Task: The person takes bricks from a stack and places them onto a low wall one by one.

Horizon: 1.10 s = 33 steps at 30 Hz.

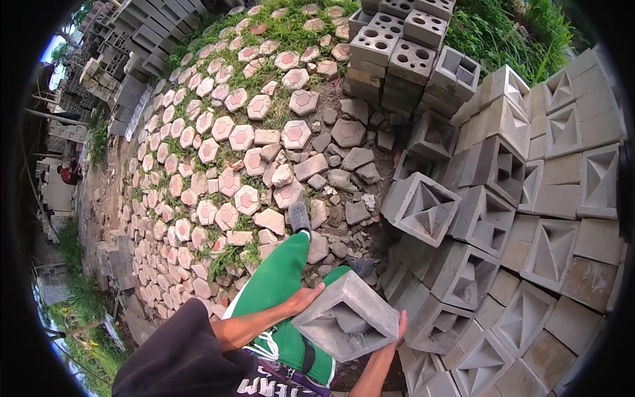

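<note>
A square grey concrete ventilation block (360, 314) with a recessed, angled opening is held in front of my body, tilted, above my green trousers. My left hand (305, 299) presses against its left side near the upper corner. On the opposite side, my right hand (395, 329) grips the right edge, its fingers partly hidden. Just beyond the block, to the right, a similar ventilation block (423, 208) rests at the end of a stack, its pyramid-shaped face turned up.
Stacked ventilation blocks (552, 255) rise along the right side. Farther off stand blocks with round holes (374, 43). Hexagonal pavers (241, 137) cover the ground, with grass between them. Broken concrete rubble (344, 178) lies near my foot (299, 216). Another person (68, 173) is at far left.
</note>
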Available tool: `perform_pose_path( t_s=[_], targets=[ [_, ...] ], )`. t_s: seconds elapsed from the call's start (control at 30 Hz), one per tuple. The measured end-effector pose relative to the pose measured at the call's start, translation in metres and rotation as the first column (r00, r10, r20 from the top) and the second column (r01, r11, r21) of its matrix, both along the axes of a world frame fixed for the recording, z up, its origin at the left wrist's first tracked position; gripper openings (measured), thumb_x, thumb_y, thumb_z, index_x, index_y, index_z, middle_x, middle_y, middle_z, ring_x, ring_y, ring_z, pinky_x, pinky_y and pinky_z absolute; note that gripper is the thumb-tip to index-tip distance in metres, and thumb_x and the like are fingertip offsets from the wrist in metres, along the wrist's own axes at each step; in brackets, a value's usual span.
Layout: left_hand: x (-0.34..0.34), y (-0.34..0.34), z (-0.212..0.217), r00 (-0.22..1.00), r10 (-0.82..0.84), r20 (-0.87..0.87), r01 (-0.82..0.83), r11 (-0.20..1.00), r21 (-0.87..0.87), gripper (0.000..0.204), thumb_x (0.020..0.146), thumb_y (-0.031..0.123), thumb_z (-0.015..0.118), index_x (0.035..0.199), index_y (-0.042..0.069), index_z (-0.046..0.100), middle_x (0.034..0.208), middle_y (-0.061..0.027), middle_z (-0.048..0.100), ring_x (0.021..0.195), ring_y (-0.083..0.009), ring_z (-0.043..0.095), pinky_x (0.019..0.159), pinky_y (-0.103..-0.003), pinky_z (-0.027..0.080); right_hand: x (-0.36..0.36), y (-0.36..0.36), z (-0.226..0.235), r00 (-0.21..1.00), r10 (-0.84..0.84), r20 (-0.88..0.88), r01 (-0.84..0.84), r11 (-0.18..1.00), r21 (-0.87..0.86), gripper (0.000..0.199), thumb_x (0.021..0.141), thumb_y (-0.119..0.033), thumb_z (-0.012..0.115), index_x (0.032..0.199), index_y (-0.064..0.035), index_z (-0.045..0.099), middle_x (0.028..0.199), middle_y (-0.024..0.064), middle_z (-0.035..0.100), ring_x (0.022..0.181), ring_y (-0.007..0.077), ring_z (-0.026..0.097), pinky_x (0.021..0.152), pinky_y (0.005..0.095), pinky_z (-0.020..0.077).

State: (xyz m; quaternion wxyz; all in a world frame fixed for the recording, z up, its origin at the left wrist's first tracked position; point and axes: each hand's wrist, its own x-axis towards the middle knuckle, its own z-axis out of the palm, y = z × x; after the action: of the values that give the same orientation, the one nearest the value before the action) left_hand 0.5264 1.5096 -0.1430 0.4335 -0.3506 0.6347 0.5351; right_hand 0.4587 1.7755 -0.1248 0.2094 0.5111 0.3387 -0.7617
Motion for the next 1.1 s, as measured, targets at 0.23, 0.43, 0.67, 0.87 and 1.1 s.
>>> perform_pose_path(
  t_s=[0.23,0.43,0.67,0.87,1.1],
  targets=[
    [0.014,-0.098,-0.020,0.950,0.285,0.131,-0.308,0.927,0.215,0.076,0.091,0.065,0.029,0.108,-0.001,0.064,0.100,-0.0176,0.066,0.096,-0.0254,0.059,0.088,-0.038,0.041,-0.044,-0.119,0.014,0.945,0.300,0.128,-0.312,0.945,0.093,0.057,0.086,-0.051,0.048,0.099,0.0020,0.062,0.098,0.0160,0.065,0.087,0.0295,0.063,0.081,0.0405,0.0499],
    [-0.023,-0.215,-0.005,0.834,0.533,-0.141,-0.481,0.828,0.288,0.071,0.093,0.058,0.034,0.113,-0.004,0.061,0.106,-0.0159,0.064,0.097,-0.0212,0.058,0.088,-0.034,0.041,-0.127,-0.270,0.036,0.851,0.517,-0.089,-0.521,0.854,-0.017,0.064,0.086,-0.051,0.046,0.110,0.0066,0.060,0.109,0.0185,0.064,0.098,0.0325,0.061,0.090,0.0399,0.0471],
    [-0.052,-0.370,0.066,0.356,0.892,-0.277,-0.802,0.444,0.399,0.060,0.099,0.046,0.030,0.124,-0.004,0.052,0.119,-0.0178,0.059,0.111,-0.0206,0.053,0.097,-0.030,0.036,-0.230,-0.516,0.124,0.476,0.852,-0.218,-0.833,0.517,0.199,0.060,0.089,-0.056,0.047,0.099,0.0000,0.063,0.092,0.0090,0.066,0.084,0.0213,0.061,0.080,0.0343,0.0462],
    [-0.034,-0.484,0.148,-0.012,0.861,-0.508,-0.896,0.216,0.388,0.059,0.099,0.045,0.031,0.117,-0.005,0.057,0.113,-0.0125,0.061,0.102,-0.0195,0.053,0.093,-0.031,0.037,-0.204,-0.666,0.219,0.393,0.782,-0.483,-0.908,0.414,-0.068,0.054,0.093,-0.046,0.046,0.120,-0.0004,0.055,0.115,0.0096,0.060,0.103,0.0210,0.057,0.094,0.0355,0.0419],
    [-0.025,-0.556,0.079,-0.356,0.878,-0.320,-0.870,-0.186,0.457,0.061,0.097,0.051,0.036,0.117,-0.002,0.060,0.104,-0.0094,0.064,0.090,-0.0168,0.057,0.080,-0.031,0.045,-0.213,-0.789,0.109,0.133,0.817,-0.561,-0.991,0.114,-0.070,0.048,0.094,-0.039,0.047,0.123,-0.0011,0.053,0.117,0.0091,0.058,0.105,0.0202,0.056,0.095,0.0356,0.0421]
  ],
)
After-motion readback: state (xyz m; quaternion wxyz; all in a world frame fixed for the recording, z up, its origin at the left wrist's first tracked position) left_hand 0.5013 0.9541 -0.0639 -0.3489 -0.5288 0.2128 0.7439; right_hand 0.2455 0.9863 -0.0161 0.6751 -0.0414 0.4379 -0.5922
